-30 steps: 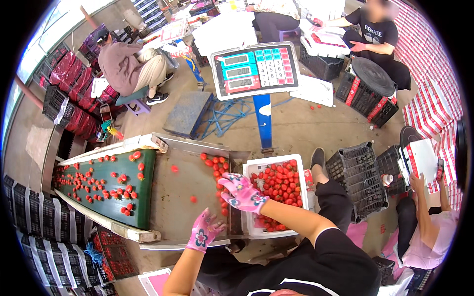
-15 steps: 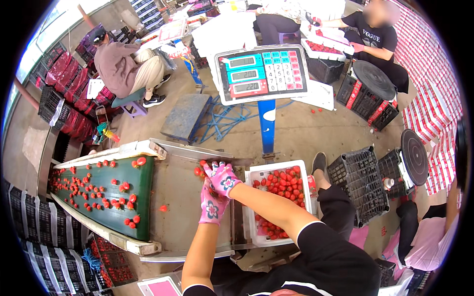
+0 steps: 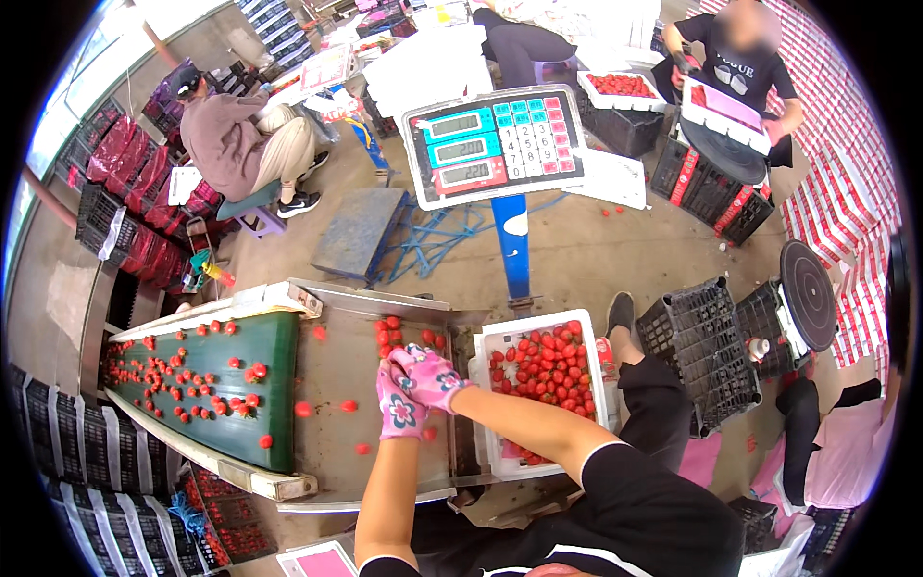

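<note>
Both my hands wear pink flowered gloves and meet over a metal tray [image 3: 332, 423] at the end of a green conveyor belt [image 3: 279, 370]. My right hand [image 3: 430, 377] overlaps the fingers of my left hand [image 3: 398, 404]. The fingers of both look curled together, and whatever lies between them is hidden. Just beyond the fingertips, several strawberries [image 3: 387, 332] are clustered at the tray's far side. Other strawberries [image 3: 348, 406] are scattered across the metal, a few blurred. Beside my right forearm stands a white box [image 3: 487, 385] of strawberries.
A digital scale display [image 3: 490, 144] stands on a blue post [image 3: 511, 245] beyond the tray. Black crates [image 3: 697, 351] stand to the right. One person [image 3: 231, 144] sits at the far left; another [image 3: 740, 72] handles a white box [image 3: 726, 115] at the far right.
My hands have come slightly nearer and left, uncovering strawberries at the far side. More strawberries have dropped from the belt onto the tray. The far-right person's white box now rests over a round black top.
</note>
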### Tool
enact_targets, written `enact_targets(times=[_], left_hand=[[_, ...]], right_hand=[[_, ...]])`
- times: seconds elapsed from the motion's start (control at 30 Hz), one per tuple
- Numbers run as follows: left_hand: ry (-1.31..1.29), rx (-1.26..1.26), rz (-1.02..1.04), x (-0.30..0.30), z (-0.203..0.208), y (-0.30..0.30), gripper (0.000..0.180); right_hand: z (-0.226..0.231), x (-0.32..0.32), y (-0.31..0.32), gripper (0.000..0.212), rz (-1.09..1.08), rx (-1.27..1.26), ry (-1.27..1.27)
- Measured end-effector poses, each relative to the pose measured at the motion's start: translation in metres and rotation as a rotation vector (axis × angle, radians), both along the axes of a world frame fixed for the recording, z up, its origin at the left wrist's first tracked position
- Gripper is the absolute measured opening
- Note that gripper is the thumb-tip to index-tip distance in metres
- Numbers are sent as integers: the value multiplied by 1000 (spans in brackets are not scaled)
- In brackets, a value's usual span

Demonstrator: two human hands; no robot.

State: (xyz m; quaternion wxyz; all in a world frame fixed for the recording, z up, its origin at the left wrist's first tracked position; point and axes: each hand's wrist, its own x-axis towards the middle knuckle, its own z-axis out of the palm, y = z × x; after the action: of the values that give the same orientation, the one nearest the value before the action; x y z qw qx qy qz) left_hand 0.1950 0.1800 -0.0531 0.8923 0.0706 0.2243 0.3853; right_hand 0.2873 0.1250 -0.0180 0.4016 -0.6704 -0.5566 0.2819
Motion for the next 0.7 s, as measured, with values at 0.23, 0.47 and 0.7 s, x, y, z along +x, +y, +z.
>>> enact_targets(times=[0.23,0.47,0.7], left_hand=[[150,119,-29,23,-4,-56,15],[773,117,-613,74,16,-123,59],[961,896,-605,24,33,-125,47]], right_hand=[[2,13,-66,27,-247,383,124],[-64,64,-157,33,-274,62,236],[-101,111,-236,33,-316,21,-193]])
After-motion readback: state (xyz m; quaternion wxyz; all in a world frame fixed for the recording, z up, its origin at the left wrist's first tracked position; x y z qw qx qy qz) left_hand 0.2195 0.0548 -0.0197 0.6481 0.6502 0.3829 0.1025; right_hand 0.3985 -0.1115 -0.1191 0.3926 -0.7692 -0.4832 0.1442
